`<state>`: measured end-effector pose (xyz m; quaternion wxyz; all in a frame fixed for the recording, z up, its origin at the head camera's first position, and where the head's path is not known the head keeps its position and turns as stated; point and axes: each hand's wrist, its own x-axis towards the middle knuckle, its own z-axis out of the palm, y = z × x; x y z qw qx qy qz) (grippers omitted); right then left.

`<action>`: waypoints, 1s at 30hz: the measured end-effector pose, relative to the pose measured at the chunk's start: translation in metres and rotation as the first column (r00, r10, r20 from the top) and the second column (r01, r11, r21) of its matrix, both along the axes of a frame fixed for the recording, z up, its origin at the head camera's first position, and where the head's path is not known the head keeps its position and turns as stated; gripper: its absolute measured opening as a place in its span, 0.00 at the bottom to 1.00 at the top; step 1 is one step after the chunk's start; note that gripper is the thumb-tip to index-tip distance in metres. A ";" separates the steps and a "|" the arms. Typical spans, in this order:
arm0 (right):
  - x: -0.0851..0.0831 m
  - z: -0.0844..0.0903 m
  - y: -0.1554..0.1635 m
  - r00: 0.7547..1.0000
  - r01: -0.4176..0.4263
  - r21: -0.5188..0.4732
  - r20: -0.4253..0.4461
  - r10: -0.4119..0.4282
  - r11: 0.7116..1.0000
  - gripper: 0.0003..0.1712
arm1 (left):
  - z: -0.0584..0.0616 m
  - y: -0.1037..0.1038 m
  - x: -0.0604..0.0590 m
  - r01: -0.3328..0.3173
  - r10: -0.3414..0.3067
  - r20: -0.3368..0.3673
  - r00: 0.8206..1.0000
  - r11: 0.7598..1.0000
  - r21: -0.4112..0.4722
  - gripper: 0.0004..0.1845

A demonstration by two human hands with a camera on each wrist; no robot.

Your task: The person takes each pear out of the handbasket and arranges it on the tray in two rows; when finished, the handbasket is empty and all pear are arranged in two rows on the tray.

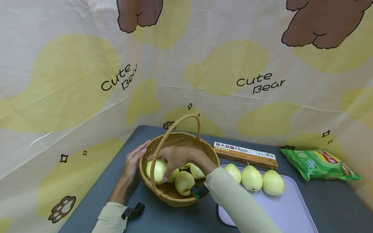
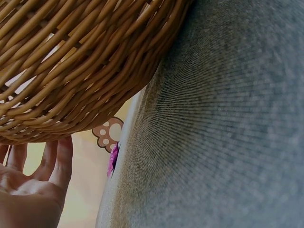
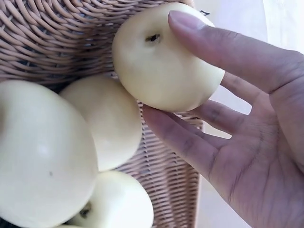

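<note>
My right hand (image 1: 177,158) reaches down into the round woven wicker basket with the arched handle (image 1: 177,194), and its fingers curl round a pale yellow-green pear (image 1: 156,171) that sits against the basket's left inner wall. From my head I see only the back of that hand, draped over the fruit. My right wrist view shows the underside: the held pear (image 3: 164,61) lies between my spread fingers (image 3: 223,45), its dimpled end facing the lens, with the wicker weave behind it and more pale pears (image 3: 42,156) crowded below.

My left hand (image 1: 134,159) rests against the outside of the basket's left rim, fingers straight and relaxed, holding nothing. The left wrist view catches what the head view cannot: the bulging underside of the basket (image 2: 80,61) seen from low down, my open palm (image 2: 28,190) beneath it, and the dark grey table surface (image 2: 223,133) filling the right side.

Only the head view takes in the things to the right. Three more pears (image 1: 252,178) stand in a row on a pale lilac tray (image 1: 279,210). Behind them lies a long orange and white box (image 1: 244,154) printed "PASTA", with smaller print I cannot make out. Further right lies a green crisp packet (image 1: 317,163) with a red and yellow logo too small to read. The cream backdrop cloth (image 1: 73,81) reads "Cute Bear" twice.
</note>
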<state>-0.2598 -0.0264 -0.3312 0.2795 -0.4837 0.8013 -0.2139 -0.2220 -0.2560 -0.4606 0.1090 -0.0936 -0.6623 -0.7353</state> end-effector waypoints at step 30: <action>0.018 0.010 0.123 0.969 0.240 -0.237 0.122 -0.216 0.941 0.50 | 0.000 0.003 0.001 0.006 -0.006 -0.021 1.000 0.999 0.032 0.26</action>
